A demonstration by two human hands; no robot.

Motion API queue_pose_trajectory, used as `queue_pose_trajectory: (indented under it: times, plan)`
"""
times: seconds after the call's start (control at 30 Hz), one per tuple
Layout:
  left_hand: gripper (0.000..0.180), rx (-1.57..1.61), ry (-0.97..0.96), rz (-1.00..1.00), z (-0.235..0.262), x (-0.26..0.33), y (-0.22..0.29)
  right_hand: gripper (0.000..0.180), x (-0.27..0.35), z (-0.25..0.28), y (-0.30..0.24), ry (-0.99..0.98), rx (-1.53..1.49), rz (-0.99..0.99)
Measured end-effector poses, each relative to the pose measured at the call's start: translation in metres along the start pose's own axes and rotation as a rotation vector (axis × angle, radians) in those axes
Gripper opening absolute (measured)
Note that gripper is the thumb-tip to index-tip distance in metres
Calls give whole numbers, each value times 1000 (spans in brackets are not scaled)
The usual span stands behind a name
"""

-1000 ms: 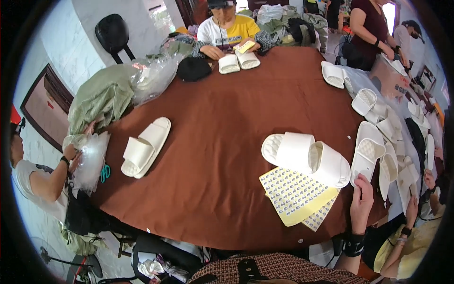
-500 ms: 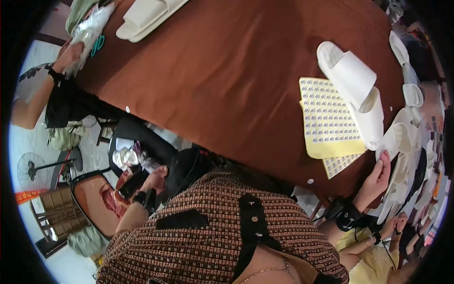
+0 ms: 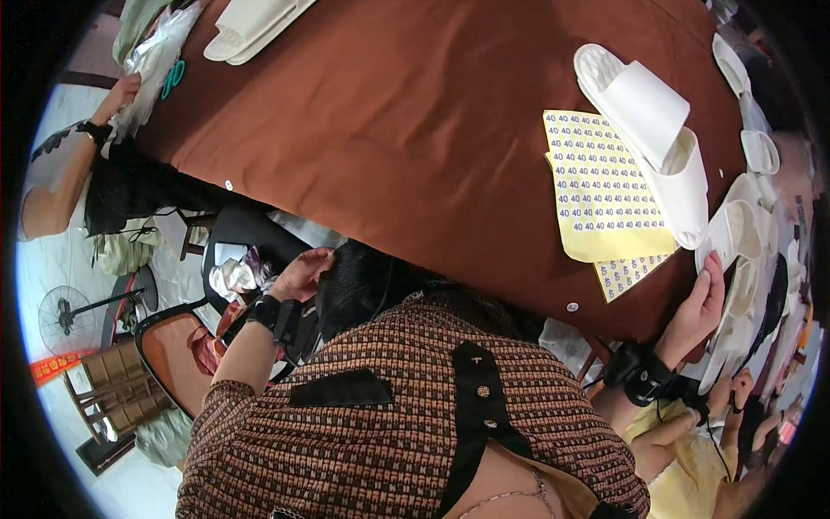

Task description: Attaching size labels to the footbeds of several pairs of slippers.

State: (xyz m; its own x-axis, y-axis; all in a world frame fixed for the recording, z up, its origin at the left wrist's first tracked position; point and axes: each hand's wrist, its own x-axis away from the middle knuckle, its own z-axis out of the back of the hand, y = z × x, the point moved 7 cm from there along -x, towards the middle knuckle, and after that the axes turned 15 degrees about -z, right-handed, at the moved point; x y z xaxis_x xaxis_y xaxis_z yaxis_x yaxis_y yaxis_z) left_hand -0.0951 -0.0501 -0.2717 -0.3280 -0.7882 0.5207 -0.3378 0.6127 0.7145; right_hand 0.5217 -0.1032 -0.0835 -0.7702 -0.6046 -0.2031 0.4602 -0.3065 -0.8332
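Both arms bent, hands well apart on either side of the torso.

Left hand (image 3: pixel 303 272): low at the person's left, forearm rising from a patterned knit sleeve, dark band at the wrist; fingers curled loosely, palm turned toward the body, closed on nothing that can be made out. Right hand (image 3: pixel 702 303): raised at the far right, wrist wrapped in a dark strap, fingers held straight and together pointing up, thumb alongside; palm mostly turned away from the camera, whether it grips anything cannot be told.
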Motion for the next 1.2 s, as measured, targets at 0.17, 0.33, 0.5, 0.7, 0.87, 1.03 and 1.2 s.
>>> queue_pose_trajectory:
  times: [0.17, 0.33, 0.5, 0.7, 0.87, 1.03, 1.2]
  plan:
    - [21, -467, 76, 165, 24, 2, -8, 26, 1, 0, -1, -2, -11, 18]
    - [36, -1292, -491, -287, 31, -8, 9, 25, 2, 0, -2, 1, 0, -14]
    - [46, -519, -91, 108, 37, -50, 6, 26, 1, 0, -3, 20, 2, -35]
    - [34, -1432, -436, -45, 42, -132, -4, 25, 4, 0, -7, 27, 14, -15]
    - [33, -750, -561, -39, 18, -136, -8, 25, 4, 0, -9, 21, 5, -6]
    - [26, -893, -406, -158, -52, -111, -1, 25, 3, -1, -8, 33, -18, 3]
    - [29, -1110, -433, -162, -91, -105, 8, 24, 1, 0, -5, 40, 23, -1]
